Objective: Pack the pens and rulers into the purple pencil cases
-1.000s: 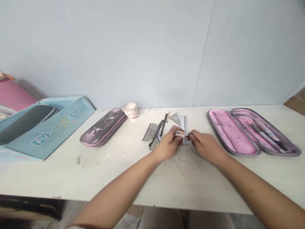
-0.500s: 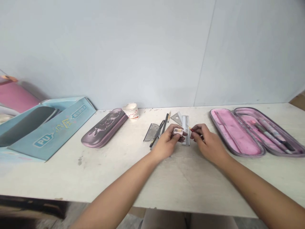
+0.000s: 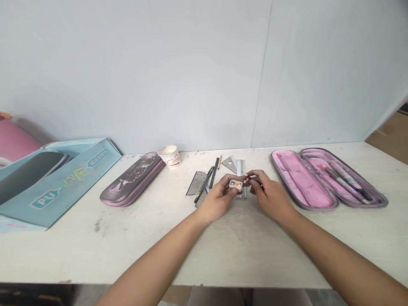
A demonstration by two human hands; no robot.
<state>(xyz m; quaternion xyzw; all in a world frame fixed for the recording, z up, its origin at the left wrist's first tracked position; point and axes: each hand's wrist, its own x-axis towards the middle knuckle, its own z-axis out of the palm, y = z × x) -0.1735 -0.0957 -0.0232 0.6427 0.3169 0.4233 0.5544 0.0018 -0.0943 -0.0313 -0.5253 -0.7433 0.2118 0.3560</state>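
My left hand (image 3: 219, 194) is closed on a small white pencil sharpener (image 3: 236, 184), holding it above the table between thumb and fingers. Just to the right, my right hand (image 3: 268, 191) pinches a short red pencil (image 3: 247, 176), its pale tip close to the sharpener; most of the pencil is hidden by the fingers. Behind my hands lie a clear ruler (image 3: 240, 168), a set square (image 3: 229, 163) and a protractor (image 3: 196, 182). Black pens (image 3: 214, 172) and a short pale pencil-like stick (image 3: 219, 161) rest beside them.
On the right lies an open pink pencil case (image 3: 288, 178) with several pens inside. To the left are a closed dark purple pencil case (image 3: 127, 182), a paper cup (image 3: 168, 156) and a light-blue box (image 3: 63, 191) holding a dark object. A wall (image 3: 191, 72) rises behind the table.
My right hand has brought the red pencil left, nearer to the sharpener in my left hand. The head view has shifted slightly, so the whole table sits a bit lower and further left.
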